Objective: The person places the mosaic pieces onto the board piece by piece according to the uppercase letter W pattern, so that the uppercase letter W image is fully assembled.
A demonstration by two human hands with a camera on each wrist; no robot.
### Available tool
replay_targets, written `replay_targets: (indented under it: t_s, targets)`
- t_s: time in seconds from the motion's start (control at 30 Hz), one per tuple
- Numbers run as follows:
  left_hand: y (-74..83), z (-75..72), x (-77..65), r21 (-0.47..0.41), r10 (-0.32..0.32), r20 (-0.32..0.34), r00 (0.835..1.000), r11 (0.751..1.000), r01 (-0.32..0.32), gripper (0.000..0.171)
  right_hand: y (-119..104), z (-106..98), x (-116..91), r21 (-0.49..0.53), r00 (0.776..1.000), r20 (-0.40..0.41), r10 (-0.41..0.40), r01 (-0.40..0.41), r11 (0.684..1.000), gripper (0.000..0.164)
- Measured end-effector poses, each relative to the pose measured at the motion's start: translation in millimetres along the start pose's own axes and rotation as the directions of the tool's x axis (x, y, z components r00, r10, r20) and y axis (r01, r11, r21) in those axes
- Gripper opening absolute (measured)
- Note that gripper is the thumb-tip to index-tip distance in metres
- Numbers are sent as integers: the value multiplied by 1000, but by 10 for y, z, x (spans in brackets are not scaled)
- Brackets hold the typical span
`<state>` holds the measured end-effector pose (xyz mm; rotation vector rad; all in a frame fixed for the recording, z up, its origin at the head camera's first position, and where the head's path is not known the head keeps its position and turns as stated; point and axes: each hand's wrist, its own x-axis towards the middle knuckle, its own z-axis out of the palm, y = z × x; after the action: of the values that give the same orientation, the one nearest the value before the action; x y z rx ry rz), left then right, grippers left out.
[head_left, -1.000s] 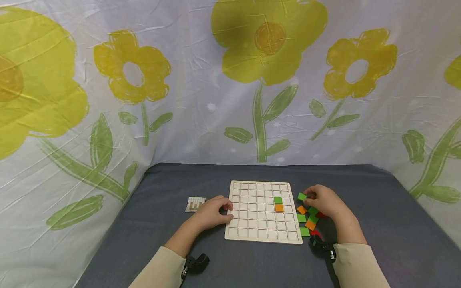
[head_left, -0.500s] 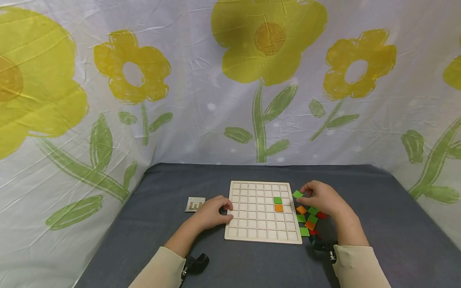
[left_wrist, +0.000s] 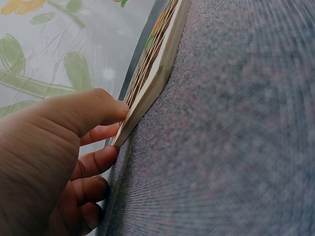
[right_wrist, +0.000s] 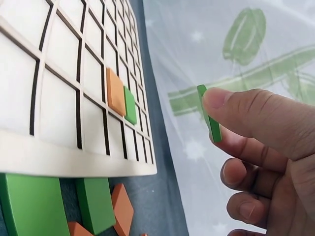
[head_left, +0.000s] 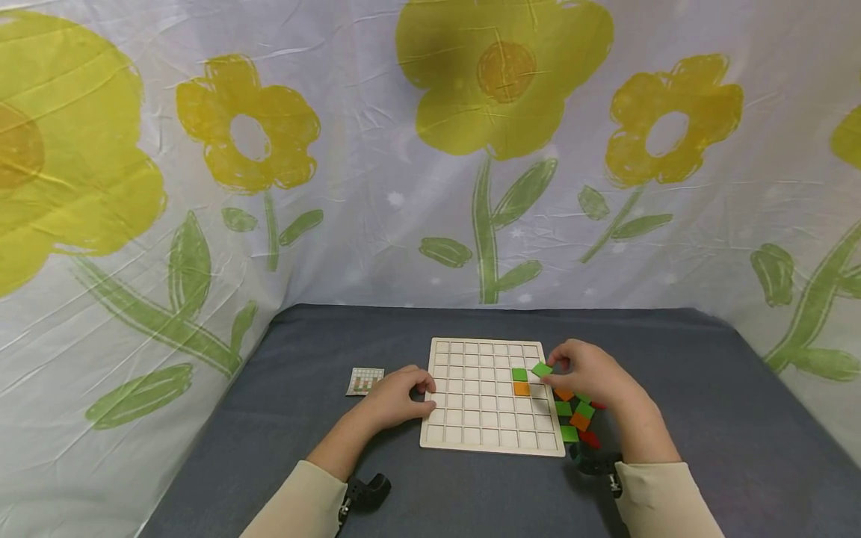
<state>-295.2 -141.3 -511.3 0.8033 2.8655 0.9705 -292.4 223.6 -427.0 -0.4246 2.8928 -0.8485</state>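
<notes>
A pale wooden grid board (head_left: 471,418) lies on the dark tablecloth. One green tile (head_left: 519,374) and one orange tile (head_left: 521,388) sit in neighbouring cells toward its right side. My left hand (head_left: 397,397) grips the board's left edge; in the left wrist view the thumb (left_wrist: 110,112) lies on the rim with fingers against the side. Between thumb and fingertips, my right hand (head_left: 595,373) pinches another green tile (head_left: 542,369), overlapping the board's right part in the head view. The right wrist view shows this green tile (right_wrist: 210,115) edge-on, raised above the board.
Loose green, orange and red tiles, such as an orange tile (head_left: 580,421), lie in a heap right of the board, partly under the right hand. A small pattern card (head_left: 363,379) lies to the left, partly behind the left hand. A flowered curtain (head_left: 363,224) surrounds the table.
My right hand has moved left with the green tile, from beside the heap to above the board's right part. My left hand and the board have stayed where they were.
</notes>
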Motion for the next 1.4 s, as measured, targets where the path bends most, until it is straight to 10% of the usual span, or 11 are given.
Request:
replay_targets:
  t_s: [0.5,1.4]
  targets:
    - [8,-4,8,-7,6,0,1000,1000,-6,15,-117,183,24,-20,993,48,-110,111,994,23]
    - [29,-23,-4,-8,-13,5,1000,1000,13,14,-122,323,-40,-54,987,140,-78,87,995,20]
